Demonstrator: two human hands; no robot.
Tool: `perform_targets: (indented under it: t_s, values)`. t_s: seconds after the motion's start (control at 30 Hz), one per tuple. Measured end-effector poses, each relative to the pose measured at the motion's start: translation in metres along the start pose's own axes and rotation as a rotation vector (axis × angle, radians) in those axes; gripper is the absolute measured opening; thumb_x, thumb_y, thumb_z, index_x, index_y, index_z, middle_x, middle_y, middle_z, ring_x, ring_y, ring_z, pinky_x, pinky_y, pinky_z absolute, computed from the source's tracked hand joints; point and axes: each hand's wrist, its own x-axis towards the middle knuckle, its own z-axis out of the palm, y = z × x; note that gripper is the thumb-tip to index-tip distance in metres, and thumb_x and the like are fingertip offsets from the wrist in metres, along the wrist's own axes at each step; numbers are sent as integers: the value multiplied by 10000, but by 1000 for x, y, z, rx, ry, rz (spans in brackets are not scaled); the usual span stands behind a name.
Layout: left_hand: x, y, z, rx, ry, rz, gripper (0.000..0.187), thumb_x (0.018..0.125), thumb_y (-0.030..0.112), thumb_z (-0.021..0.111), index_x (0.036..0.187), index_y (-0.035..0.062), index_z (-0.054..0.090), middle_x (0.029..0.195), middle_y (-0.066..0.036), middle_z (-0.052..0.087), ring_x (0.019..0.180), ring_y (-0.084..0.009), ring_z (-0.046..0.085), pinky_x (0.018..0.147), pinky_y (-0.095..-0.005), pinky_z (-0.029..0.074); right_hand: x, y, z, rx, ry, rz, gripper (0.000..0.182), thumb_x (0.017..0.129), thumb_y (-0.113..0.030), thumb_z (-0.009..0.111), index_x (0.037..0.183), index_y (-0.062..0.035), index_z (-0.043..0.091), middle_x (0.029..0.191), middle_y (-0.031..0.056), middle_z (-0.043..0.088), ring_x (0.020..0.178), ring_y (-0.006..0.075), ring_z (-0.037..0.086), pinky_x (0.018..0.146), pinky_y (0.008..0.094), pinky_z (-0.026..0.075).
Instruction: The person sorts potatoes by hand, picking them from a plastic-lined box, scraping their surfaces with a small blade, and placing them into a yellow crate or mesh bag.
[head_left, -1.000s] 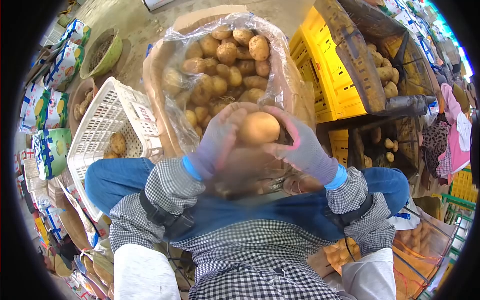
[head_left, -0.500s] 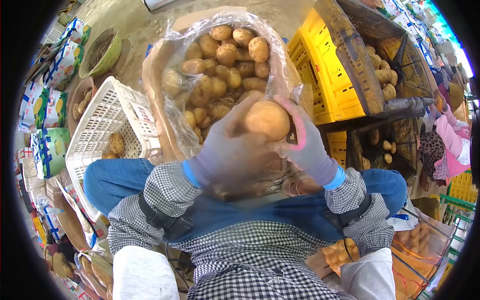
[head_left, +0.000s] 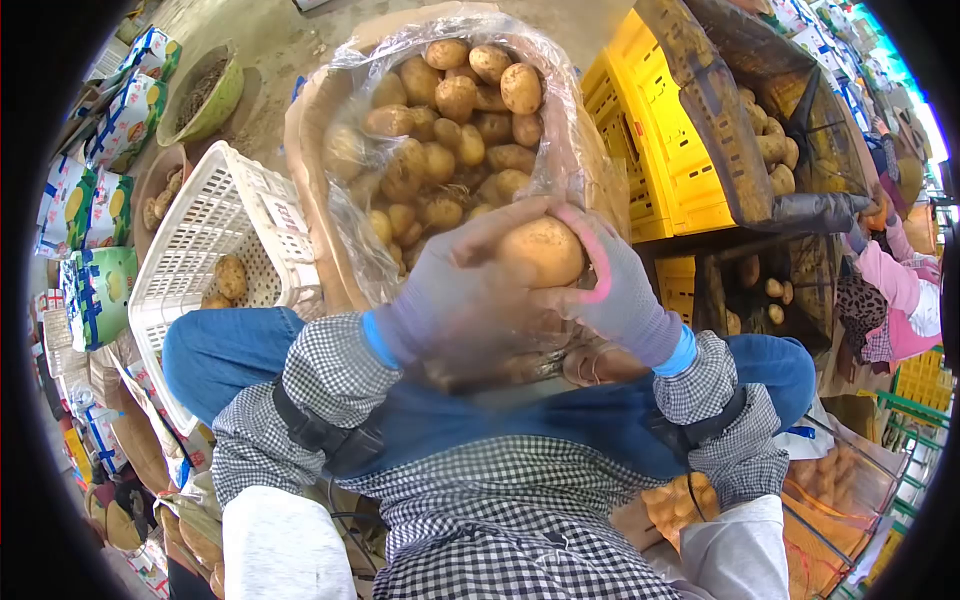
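A large round potato (head_left: 541,252) is between my two gloved hands, over the near edge of a plastic-lined box (head_left: 300,190) full of potatoes (head_left: 455,98). My right hand (head_left: 615,285) wraps round the potato's right side, with a pink band along thumb and finger. On the left side, my left hand (head_left: 455,290) lies against the potato, its fingers partly smeared by motion. Both hands wear grey-purple gloves with blue cuffs.
A white basket (head_left: 225,200) with a few potatoes stands at the left, a green tub (head_left: 222,105) behind it. Yellow crates (head_left: 680,170) and a dark lined crate (head_left: 745,195) with potatoes are at the right. A person in pink (head_left: 900,290) is at the far right.
My left hand has shifted slightly over the potato, and the potato has turned a little. The view has moved slightly.
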Motion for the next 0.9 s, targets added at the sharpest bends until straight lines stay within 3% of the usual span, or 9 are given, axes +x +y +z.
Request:
perform_targets:
  t_s: [0.07,0.17,0.27,0.37,0.47,0.57,0.67,0.8,0.9]
  values:
    - [3,11,-5,13,20,-80,675,859,184,727,1421,19,393,1347,-97,517,1201,-199,541,1024,-354,452,-1,-1,1,86,-3,10,873,688,-354,834,1379,-3,431,1360,195,491,1279,321,475,1066,379,377]
    - [5,-5,-7,17,23,8,638,923,307,647,1431,25,383,1340,-89,524,1214,-193,527,1030,-343,442,0,-4,-4,268,-53,89,834,739,-370,810,1383,-3,428,1364,188,491,1292,292,462,1072,368,363]
    - [5,-14,1,357,55,144,623,960,381,572,1433,23,379,1362,-87,504,1241,-179,496,1043,-328,422,-1,5,-3,75,-32,-51,783,808,-393,751,1398,0,420,1379,180,484,1308,259,440,1082,358,348]
    - [4,-12,-4,222,15,82,616,960,351,582,1438,25,373,1397,-86,471,1259,-164,471,1050,-315,406,-1,6,-4,267,-15,-63,608,885,-253,681,1386,-4,444,1370,170,495,1295,251,455,1089,333,345]
    - [6,-9,-9,205,27,47,605,948,275,616,1440,23,371,1424,-86,444,1247,-158,476,1043,-318,411,4,5,-9,575,-54,184,542,964,-288,575,1387,19,433,1394,153,481,1325,232,415,1107,331,309]
    - [10,-23,-17,397,86,78,606,913,239,670,1409,12,407,1402,-88,462,1226,-163,493,1042,-319,409,-3,18,1,720,-85,143,559,983,-327,543,1396,27,413,1428,138,451,1317,211,417,1111,334,300]
    - [1,-10,4,291,116,-30,606,823,172,745,1335,8,465,1216,-116,566,1123,-185,548,962,-332,473,-1,8,3,468,-48,116,606,987,-348,527,1428,34,364,1444,124,422,1306,191,418,1104,325,313]
    - [-3,-8,12,682,237,257,656,724,140,827,1276,13,497,1215,-139,553,1125,-214,559,945,-345,481,7,-8,-2,861,-174,281,724,897,-341,675,1438,8,344,1379,118,462,1262,173,454,1057,316,383]
    - [-1,-13,6,1035,254,572,650,696,157,848,1242,21,522,1199,-157,552,1115,-253,573,935,-346,484,12,-9,0,818,-223,357,793,824,-281,768,1435,-1,346,1338,109,484,1224,170,487,1013,310,434]
